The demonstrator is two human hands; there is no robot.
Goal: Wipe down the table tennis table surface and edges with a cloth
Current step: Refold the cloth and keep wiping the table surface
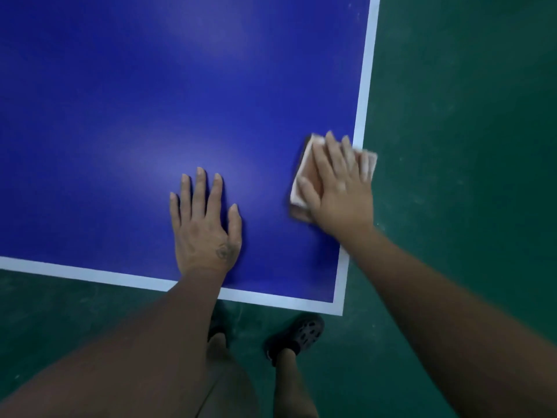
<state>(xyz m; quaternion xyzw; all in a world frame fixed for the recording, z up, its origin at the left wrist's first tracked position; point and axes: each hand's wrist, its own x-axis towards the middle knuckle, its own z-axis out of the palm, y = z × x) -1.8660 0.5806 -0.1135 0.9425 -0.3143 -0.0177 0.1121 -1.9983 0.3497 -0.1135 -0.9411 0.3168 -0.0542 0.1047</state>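
2 flat hands: left hand [205, 227] braces the tabletop [150, 86], right hand [339, 191] presses a cloth [303, 164] overhanging the edge [366, 70]; it may slip.

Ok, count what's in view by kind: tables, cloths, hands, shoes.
Table tennis table: 1
Cloth: 1, pale pink
Hands: 2, left hand flat on the table, right hand pressing the cloth
Shoes: 2, dark clog; other shoe mostly hidden
Total: 6
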